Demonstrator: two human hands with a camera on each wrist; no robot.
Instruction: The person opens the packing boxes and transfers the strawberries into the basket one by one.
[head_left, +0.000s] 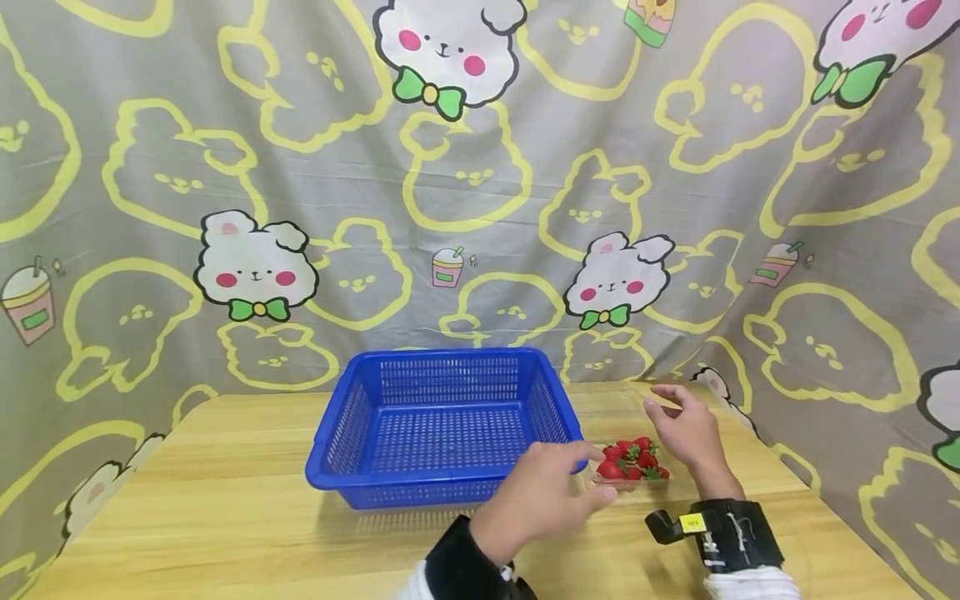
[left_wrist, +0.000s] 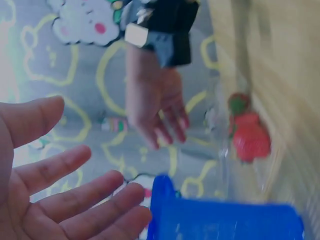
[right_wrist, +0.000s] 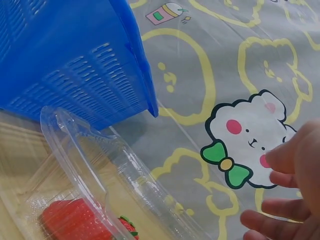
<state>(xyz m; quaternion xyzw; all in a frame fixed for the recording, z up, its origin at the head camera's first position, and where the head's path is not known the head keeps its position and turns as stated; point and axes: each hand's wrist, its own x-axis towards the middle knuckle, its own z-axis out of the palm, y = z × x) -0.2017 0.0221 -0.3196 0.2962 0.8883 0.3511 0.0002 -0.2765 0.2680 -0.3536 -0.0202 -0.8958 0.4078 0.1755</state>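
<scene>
Red strawberries (head_left: 611,471) with green leaves lie in a clear plastic box (right_wrist: 82,165), right of the blue basket. The box's clear lid stands raised in the right wrist view. My left hand (head_left: 536,492) hovers by the box's left side with fingers extended, holding nothing; in the left wrist view its fingers are spread apart. Over the far right side of the box, my right hand (head_left: 688,429) is held with loosely bent fingers and nothing in them. Part of the strawberries is hidden from the right wrist view.
An empty blue perforated basket (head_left: 442,481) stands on the wooden table (head_left: 225,492), left of the strawberries. Its right wall is close to my left fingers. A grey patterned curtain (head_left: 510,200) hangs behind the table and along both sides.
</scene>
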